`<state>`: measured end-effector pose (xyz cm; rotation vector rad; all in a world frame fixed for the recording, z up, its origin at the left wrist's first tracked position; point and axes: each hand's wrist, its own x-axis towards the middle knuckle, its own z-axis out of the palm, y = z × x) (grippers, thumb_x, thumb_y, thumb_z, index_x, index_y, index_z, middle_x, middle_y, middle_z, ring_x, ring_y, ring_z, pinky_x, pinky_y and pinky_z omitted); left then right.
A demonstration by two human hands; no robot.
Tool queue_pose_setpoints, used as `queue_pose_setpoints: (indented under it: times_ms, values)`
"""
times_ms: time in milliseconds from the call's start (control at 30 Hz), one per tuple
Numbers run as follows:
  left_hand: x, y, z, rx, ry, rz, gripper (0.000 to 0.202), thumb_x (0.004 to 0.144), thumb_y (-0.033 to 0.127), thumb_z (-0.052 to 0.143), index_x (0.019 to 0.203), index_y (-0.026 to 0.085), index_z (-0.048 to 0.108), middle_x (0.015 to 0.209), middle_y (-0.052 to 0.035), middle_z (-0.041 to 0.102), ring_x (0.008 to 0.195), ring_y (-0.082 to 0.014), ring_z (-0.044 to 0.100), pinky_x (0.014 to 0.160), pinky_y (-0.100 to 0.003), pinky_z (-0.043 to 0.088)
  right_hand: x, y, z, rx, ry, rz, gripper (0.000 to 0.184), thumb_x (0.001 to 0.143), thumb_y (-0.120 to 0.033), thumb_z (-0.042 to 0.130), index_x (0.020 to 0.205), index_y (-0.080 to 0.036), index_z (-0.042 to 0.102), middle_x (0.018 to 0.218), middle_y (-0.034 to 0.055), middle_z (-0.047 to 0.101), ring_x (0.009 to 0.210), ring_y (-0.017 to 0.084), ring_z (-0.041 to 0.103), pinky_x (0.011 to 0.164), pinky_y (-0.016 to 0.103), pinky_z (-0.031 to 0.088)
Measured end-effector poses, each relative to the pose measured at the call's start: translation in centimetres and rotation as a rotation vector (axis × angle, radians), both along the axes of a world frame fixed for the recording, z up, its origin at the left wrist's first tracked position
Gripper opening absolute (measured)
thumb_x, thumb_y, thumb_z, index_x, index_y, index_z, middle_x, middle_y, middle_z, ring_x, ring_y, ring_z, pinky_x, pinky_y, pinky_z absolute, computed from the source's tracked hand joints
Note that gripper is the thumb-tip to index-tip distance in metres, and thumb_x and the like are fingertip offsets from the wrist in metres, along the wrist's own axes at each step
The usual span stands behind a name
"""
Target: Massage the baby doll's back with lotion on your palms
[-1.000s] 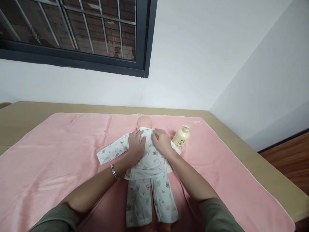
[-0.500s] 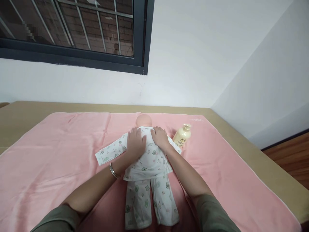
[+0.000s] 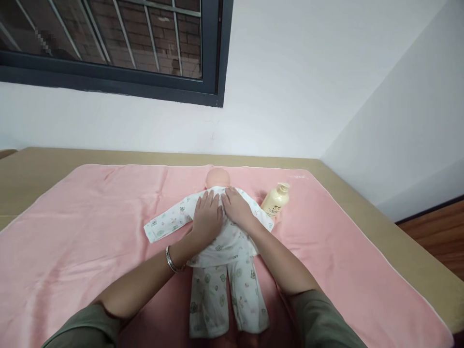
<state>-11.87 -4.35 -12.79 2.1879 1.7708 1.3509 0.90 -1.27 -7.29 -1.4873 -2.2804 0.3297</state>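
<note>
A baby doll point(image 3: 218, 178) lies on a pink mat point(image 3: 108, 203), its bald head toward the wall and no facial features showing. It wears a white printed top point(image 3: 221, 251) and matching trousers point(image 3: 210, 299). My left hand point(image 3: 208, 217) rests flat on the upper part of the top, left of the middle, fingers stretched toward the head. Beside it, my right hand point(image 3: 237, 208) lies flat on the right upper part, fingers extended. Neither hand grasps anything. A cream pump bottle point(image 3: 276, 199) is just beyond the doll's right sleeve.
Under the mat is a tan tabletop point(image 3: 348, 203), its far edge against a white wall point(image 3: 275, 96). A dark-framed window point(image 3: 210, 58) with bars is at the upper left. Brown wood panelling point(image 3: 438, 232) shows at the far right.
Both hands have slid inward toward the middle of the doll's top and now lie closer together. The doll and the bottle keep their places on the mat.
</note>
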Motion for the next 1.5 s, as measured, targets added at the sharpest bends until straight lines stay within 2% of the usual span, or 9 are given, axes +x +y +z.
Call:
queue_pose_setpoints:
  times_ms: [133,300,467,567,800,1000,1200,1333,1500]
  values:
    - [-0.7,0.8,0.7,-0.044,0.046,-0.020,0.041,0.092,0.029,0.040,0.126,0.017,0.060,0.140,-0.0169,0.058,0.136,-0.0329,0.048,0.115,-0.056,0.031,-0.4,-0.4,0.2,0.029,-0.088,-0.034,0.054,0.103,-0.029,0.030,0.143,0.005,0.043,0.149,0.0261,0.045,0.145,0.030,0.034,0.120,0.045,0.025]
    - [-3.0,2.9,1.2,-0.120,0.057,0.019,0.038,0.093,0.030,0.037,0.119,0.016,0.061,0.124,-0.0186,0.066,0.123,-0.0326,0.056,0.109,-0.056,0.037,-0.7,-2.4,-0.1,0.099,-0.122,0.043,0.047,0.102,-0.029,0.034,0.139,-0.007,0.051,0.148,0.0213,0.048,0.143,0.030,0.037,0.117,0.045,0.029]
    - [-1.1,0.4,1.1,-0.007,0.074,0.056,0.039,0.093,0.029,0.040,0.124,0.014,0.058,0.129,-0.0206,0.061,0.125,-0.0350,0.053,0.106,-0.053,0.040,0.4,0.8,0.8,0.044,-0.118,-0.062,0.040,0.104,-0.031,0.033,0.127,-0.015,0.060,0.137,0.0172,0.058,0.134,0.029,0.047,0.114,0.049,0.028]
    - [-0.6,-0.2,1.5,-0.024,0.152,0.072,0.037,0.092,0.027,0.041,0.122,0.015,0.059,0.130,-0.0202,0.060,0.121,-0.0361,0.054,0.102,-0.052,0.043,0.4,1.1,0.8,0.023,-0.147,-0.077,0.043,0.104,-0.032,0.031,0.132,-0.012,0.057,0.138,0.0202,0.057,0.133,0.031,0.047,0.112,0.050,0.030]
    - [-3.4,2.8,2.4,-0.135,0.177,0.139,0.029,0.094,0.028,0.038,0.105,0.017,0.062,0.100,-0.0153,0.069,0.101,-0.0309,0.062,0.095,-0.047,0.046,-0.5,-2.4,0.3,0.103,-0.167,0.052,0.048,0.102,-0.031,0.034,0.142,-0.008,0.048,0.150,0.0219,0.045,0.142,0.033,0.037,0.115,0.049,0.028]
    - [-1.5,0.7,2.4,-0.070,0.281,0.051,0.036,0.093,0.026,0.040,0.122,0.013,0.058,0.125,-0.0176,0.063,0.121,-0.0312,0.055,0.107,-0.049,0.040,0.5,1.2,1.1,-0.060,-0.132,-0.060,0.047,0.105,-0.036,0.029,0.143,-0.016,0.047,0.151,0.0163,0.046,0.141,0.030,0.038,0.114,0.052,0.026]
    - [-1.9,2.1,2.7,-0.136,0.219,0.007,0.041,0.097,0.025,0.030,0.123,0.011,0.059,0.124,-0.0171,0.063,0.118,-0.0279,0.058,0.102,-0.044,0.047,-0.4,-1.6,1.1,0.007,-0.200,0.025,0.043,0.102,-0.024,0.032,0.138,-0.009,0.051,0.147,0.0197,0.049,0.138,0.030,0.040,0.114,0.045,0.027]
    - [-1.6,1.6,2.4,-0.163,0.242,0.077,0.043,0.097,0.028,0.032,0.127,0.010,0.057,0.122,-0.0190,0.064,0.119,-0.0312,0.057,0.103,-0.049,0.045,0.0,-0.3,1.3,-0.033,-0.159,0.052,0.042,0.104,-0.028,0.028,0.132,-0.014,0.056,0.137,0.0158,0.058,0.130,0.027,0.048,0.109,0.041,0.032]
    - [-0.1,-0.3,1.8,-0.078,0.277,0.046,0.044,0.095,0.026,0.038,0.133,0.012,0.054,0.143,-0.0192,0.053,0.136,-0.0338,0.045,0.111,-0.051,0.038,0.5,1.9,1.2,-0.125,-0.149,-0.087,0.051,0.105,-0.034,0.027,0.146,-0.009,0.043,0.152,0.0201,0.043,0.143,0.030,0.034,0.115,0.047,0.024]
